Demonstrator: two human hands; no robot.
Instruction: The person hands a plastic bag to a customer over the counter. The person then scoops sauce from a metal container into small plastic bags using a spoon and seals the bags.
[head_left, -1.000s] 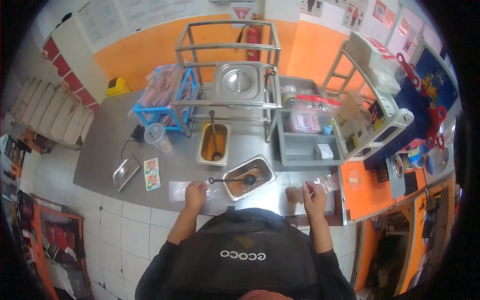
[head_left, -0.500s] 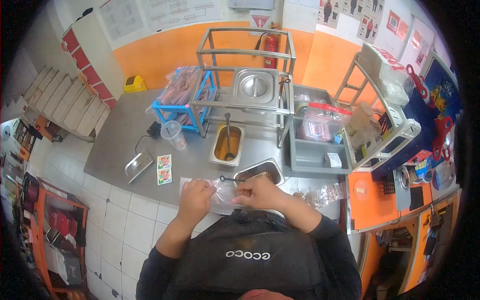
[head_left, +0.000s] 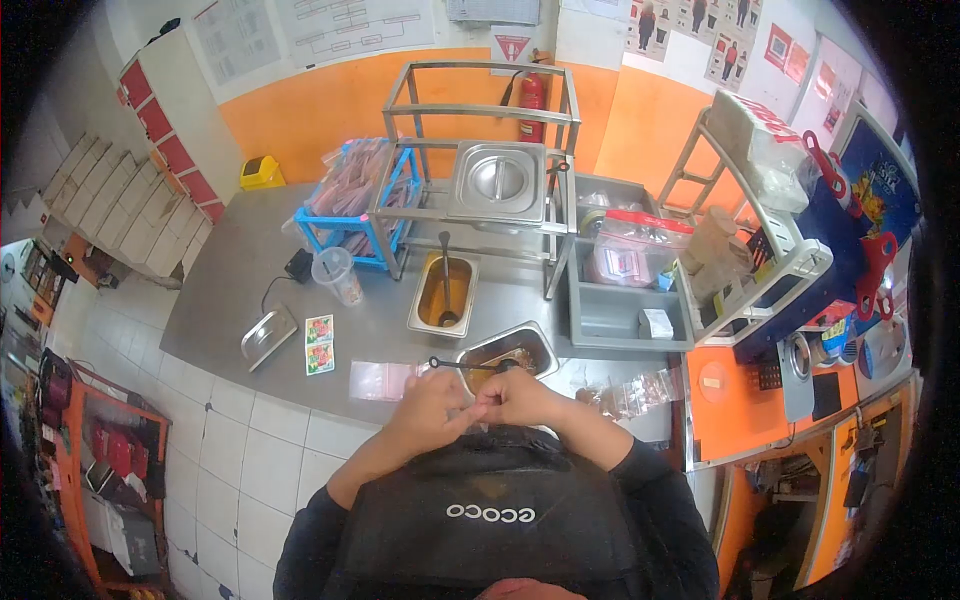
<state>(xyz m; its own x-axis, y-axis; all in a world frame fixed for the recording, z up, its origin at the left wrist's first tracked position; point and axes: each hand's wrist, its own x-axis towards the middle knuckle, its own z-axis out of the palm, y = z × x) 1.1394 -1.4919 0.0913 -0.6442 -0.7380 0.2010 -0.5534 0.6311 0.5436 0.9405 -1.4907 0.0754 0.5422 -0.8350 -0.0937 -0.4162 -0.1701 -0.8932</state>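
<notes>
My left hand [head_left: 430, 408] and my right hand [head_left: 520, 397] meet at the table's front edge, close to my apron, with fingertips pinched together. What they pinch is too small and hidden to make out. Left of them a clear plastic bag [head_left: 378, 381] lies flat on the steel table. Just beyond my hands sits a metal pan [head_left: 535, 345] with a dark-handled utensil [head_left: 455, 364] across it. Farther back, another pan [head_left: 468, 272] holds yellow-brown liquid and a ladle [head_left: 446, 275]. Filled clear packets [head_left: 640, 392] lie right of my right hand.
Two printed sachets [head_left: 319, 345], a metal lid [head_left: 268, 338] and a plastic cup [head_left: 338, 275] stand to the left. Behind are a blue basket [head_left: 345, 225] and a steel rack [head_left: 480, 105]. A grey divided tray [head_left: 625, 310] and white shelf [head_left: 790, 260] are at right.
My left hand has moved right, off the clear bag, and now meets my right hand near the apron. The view has shifted slightly.
</notes>
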